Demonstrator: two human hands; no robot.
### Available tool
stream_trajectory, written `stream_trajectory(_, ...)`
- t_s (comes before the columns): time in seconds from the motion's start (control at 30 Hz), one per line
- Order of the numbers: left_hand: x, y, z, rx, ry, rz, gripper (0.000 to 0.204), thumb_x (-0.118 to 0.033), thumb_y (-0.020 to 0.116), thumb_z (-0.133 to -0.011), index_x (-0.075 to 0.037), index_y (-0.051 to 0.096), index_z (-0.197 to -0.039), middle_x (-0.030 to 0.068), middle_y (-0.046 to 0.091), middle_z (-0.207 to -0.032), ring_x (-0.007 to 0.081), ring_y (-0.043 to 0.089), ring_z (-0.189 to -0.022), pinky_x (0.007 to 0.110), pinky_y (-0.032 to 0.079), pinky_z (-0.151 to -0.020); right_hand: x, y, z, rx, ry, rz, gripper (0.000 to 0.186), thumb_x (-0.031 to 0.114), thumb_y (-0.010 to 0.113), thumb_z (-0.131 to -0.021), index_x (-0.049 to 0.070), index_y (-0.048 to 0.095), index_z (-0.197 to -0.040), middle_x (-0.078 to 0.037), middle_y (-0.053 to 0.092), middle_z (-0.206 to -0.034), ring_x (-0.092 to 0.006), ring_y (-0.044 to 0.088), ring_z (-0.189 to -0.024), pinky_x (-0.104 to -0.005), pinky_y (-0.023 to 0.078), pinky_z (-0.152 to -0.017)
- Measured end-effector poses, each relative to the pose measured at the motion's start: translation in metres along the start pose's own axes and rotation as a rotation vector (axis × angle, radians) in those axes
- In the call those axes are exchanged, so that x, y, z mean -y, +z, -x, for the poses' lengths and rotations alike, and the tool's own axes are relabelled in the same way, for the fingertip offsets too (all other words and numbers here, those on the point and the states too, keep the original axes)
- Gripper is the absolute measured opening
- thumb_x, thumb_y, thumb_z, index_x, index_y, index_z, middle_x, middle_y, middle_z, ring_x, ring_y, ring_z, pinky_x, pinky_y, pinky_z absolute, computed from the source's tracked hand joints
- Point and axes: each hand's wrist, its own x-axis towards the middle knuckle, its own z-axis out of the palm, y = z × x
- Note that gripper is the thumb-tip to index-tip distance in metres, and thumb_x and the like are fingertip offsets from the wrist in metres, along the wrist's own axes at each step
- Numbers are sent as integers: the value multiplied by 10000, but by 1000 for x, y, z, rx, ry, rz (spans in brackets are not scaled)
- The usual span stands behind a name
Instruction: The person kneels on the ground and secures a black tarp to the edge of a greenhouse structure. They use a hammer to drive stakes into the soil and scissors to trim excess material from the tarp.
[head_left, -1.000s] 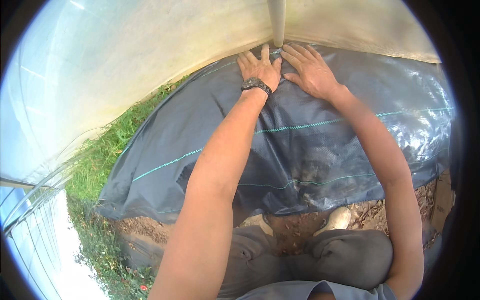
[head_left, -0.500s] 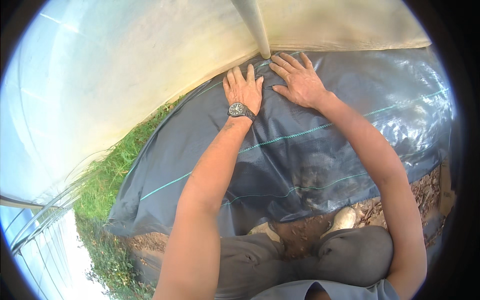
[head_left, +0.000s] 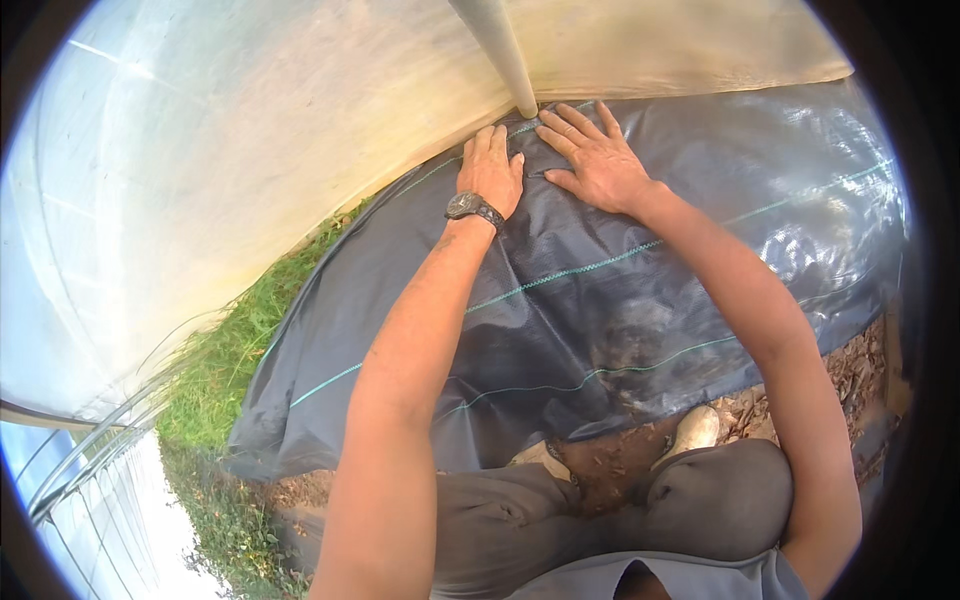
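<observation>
At the far left, thin metal bars are seen low down, with a pale plastic wall stretched above them and across the top. Next, a strip of green grass is bordered by a black sheet, which is laid over the ground in front of the person and crossed by green stitched lines. Its far edge is met by the foot of the wall.

The left hand is laid palm down near that edge, its fingers straight and held close together; nothing is seen gripped (a dark watch is worn on the wrist). Just to its right, the lower end of a pale pole is seen at the sheet's far edge, between the two hands. Beyond the pole, the right hand is rested flat on the sheet, its fingers fanned and its thumb held apart.

Below, two pale shoes are partly covered by grey trousers. At the right, brown dead leaves are scattered beside the sheet's near edge.
</observation>
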Motion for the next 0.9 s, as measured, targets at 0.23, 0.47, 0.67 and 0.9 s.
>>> stream_trajectory(0.23,11,3,7,55,-11,-32,547,-240,555,-1034,17,450,-1505,194,434,-1575,361,390,-1474,443,352,-1225,13,-42,14,-45,46,-331,591,246,699,-942,71,529,-1480,-127,541,-1517,-306,458,-1441,-518,312,-1233)
stream_trajectory(0.47,21,34,-9,84,151,-113,567,-286,520,-1048,15,451,-1524,220,443,-1586,382,392,-1473,448,316,-1241,-5,-100,178,-151,254,-497,369,69,697,-933,65,676,-1301,-140,702,-1226,-332,672,-1111,-416,568,-939)
stream_trajectory(0.67,90,40,-26,67,268,-210,570,-325,465,-1078,-15,424,-1555,213,455,-1582,383,414,-1459,461,323,-1222,-57,-140,373,-373,1188,-386,259,125,688,-969,89,752,-1216,-80,779,-1025,-166,714,-881,-310,559,-816)
stream_trajectory(0.9,106,57,-25,-8,358,-242,536,-299,434,-1102,-15,410,-1556,230,454,-1573,401,431,-1442,478,342,-1204,-66,-126,603,-351,1765,-104,299,132,663,-901,62,761,-1174,-110,788,-1011,-209,735,-860,-332,562,-822)
